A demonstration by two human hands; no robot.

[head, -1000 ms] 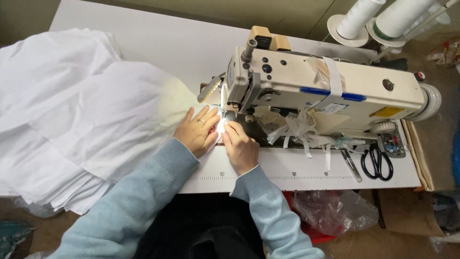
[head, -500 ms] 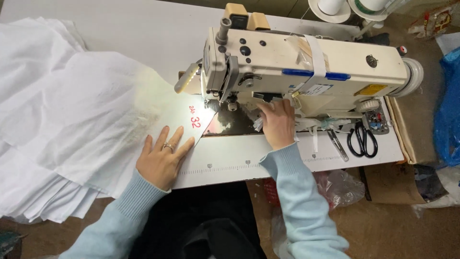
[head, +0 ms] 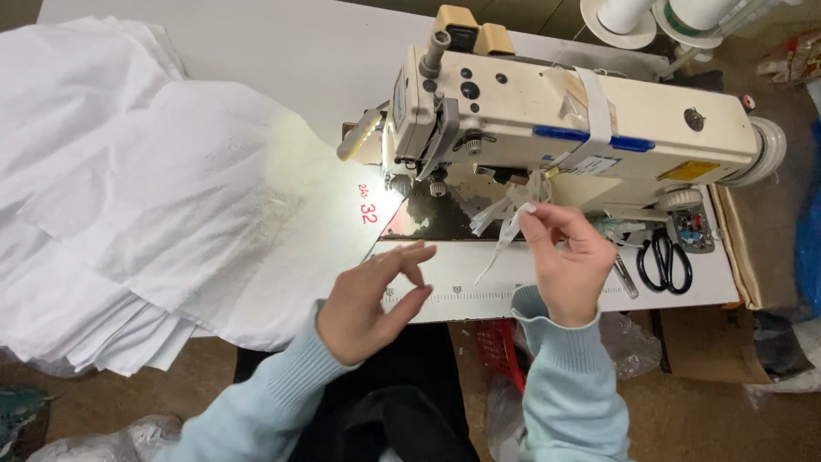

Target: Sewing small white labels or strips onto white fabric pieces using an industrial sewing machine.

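The strip (head: 506, 235), thin and white, hangs from the right hand (head: 564, 261), pinched between thumb and fingertips just in front of the sewing machine (head: 564, 120). Its lower end dangles over the table (head: 556, 282) edge; what is on it is too small to read. More white strips bunch under the machine arm, and where one ends and the next begins is hard to tell. The left hand (head: 372, 304) hovers beside the cloth (head: 171, 205), empty, fingers loosely curled and apart, touching nothing. The needle area is washed out by the machine's lamp, so the foot cannot be made out. The cloth lies in layered white panels over the table's left side and runs out of view at the left. Scissors (head: 663, 257) lie at the right, near a small tool (head: 624, 275). Two thread cones (head: 658, 17) are cut off at the top. Below the table, a clear plastic bag (head: 629, 342) is partly hidden by the sleeve.
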